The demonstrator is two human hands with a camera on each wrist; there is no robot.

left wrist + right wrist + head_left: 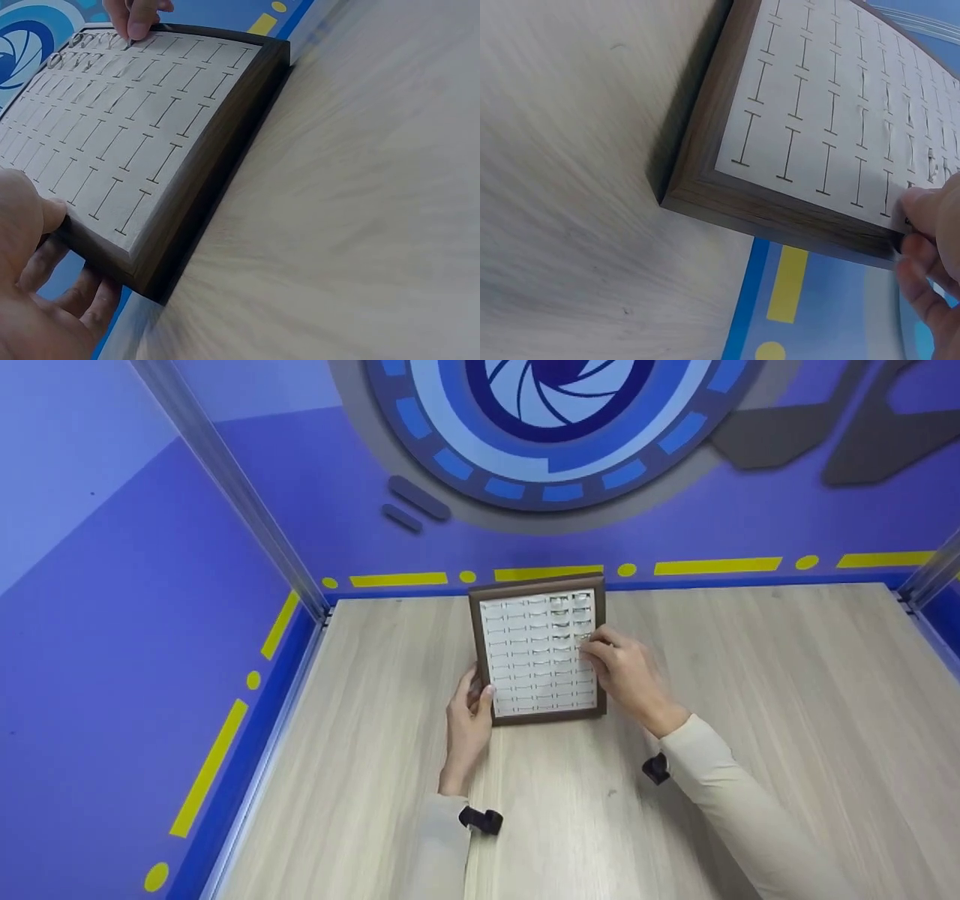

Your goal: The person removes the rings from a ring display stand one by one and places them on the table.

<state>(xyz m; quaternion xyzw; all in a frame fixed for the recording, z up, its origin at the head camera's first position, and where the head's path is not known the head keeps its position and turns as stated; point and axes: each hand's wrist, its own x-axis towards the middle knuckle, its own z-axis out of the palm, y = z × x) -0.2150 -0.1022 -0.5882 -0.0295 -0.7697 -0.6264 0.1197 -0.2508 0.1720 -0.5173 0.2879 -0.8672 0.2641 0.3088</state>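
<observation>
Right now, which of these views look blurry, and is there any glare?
Head view: sharp, evenly lit, no glare on the brown-framed slotted ring tray. Left wrist view: pale wood-grain table smeared. Right wrist view: right hand close and soft.

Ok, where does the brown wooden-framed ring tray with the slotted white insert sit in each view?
Head: brown wooden-framed ring tray centre, at the table's far edge, between both hands.
Left wrist: it fills the upper left, corner near the left hand.
Right wrist: it runs across the upper right, the right hand at its edge.
Shared landmark: the tray's dark frame corner.
</observation>
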